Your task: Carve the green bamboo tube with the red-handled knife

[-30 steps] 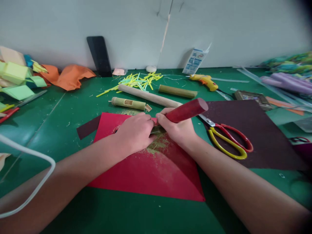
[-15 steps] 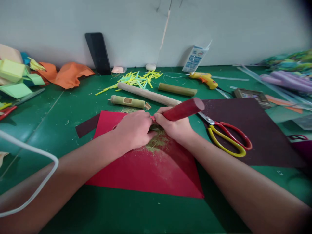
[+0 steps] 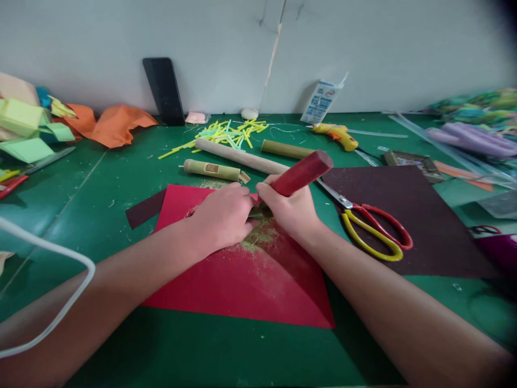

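Note:
My right hand (image 3: 293, 213) is closed around the thick red handle (image 3: 305, 173) of a tool, whose working end is hidden between my hands. My left hand (image 3: 226, 215) has its fingers curled over a greenish piece (image 3: 257, 211), mostly covered by the hand. Both hands are close together above a red sheet (image 3: 242, 291). Greenish-brown shavings and dust (image 3: 258, 237) are scattered on the sheet below them. Behind my left hand lies a bamboo tube (image 3: 214, 170) with a square opening cut in it.
Scissors (image 3: 374, 229) rest on a dark sheet (image 3: 436, 237) at right. A wooden rod (image 3: 238, 155), another bamboo piece (image 3: 286, 149), yellow strips (image 3: 218, 133) and a glue gun (image 3: 337, 136) lie behind. A phone (image 3: 163, 91) leans on the wall. A white cable (image 3: 81, 258) crosses at left.
The red handle and my right hand have shifted slightly left, and the handle tilts up more. My left hand stays nearly where it was. The view has moved a little.

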### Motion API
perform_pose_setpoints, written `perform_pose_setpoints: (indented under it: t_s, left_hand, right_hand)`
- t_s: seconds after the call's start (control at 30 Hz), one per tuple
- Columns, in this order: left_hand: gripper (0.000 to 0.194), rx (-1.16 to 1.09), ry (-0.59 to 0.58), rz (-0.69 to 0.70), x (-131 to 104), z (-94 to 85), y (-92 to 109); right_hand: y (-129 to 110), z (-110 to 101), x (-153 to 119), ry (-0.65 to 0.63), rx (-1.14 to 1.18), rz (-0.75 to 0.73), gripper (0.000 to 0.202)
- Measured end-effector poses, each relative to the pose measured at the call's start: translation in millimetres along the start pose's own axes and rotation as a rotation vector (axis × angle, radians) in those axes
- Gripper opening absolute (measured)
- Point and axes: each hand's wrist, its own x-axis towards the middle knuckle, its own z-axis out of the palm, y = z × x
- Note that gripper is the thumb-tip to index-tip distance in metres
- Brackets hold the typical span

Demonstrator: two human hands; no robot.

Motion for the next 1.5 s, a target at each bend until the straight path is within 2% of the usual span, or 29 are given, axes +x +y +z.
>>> perform_pose_setpoints:
  t_s: [0.6, 0.83, 1.27, 1.5]
  left_hand:
    - [0.028, -0.021, -0.013, 0.011, 0.7, 0.3, -0.4]
    - [0.03, 0.001, -0.016, 0.011, 0.4, 0.0, 1.5]
    - [0.032, 0.007, 0.001, 0.017, 0.8, 0.2, 3.5]
    - [0.025, -0.027, 0.044, -0.008, -0.6, 3.5, 2.4]
  right_hand:
    - [-2.0, 0.4, 0.5, -0.022, -0.064, -0.03, 0.022]
    - [0.3, -1.9, 1.7, -0.107, -0.038, -0.053, 0.025]
    - [1.3, -0.8, 2.0, -0.077, -0.031, -0.027, 0.023]
    - [-0.7, -0.3, 0.2, -0.064, -0.017, 0.031, 0.024]
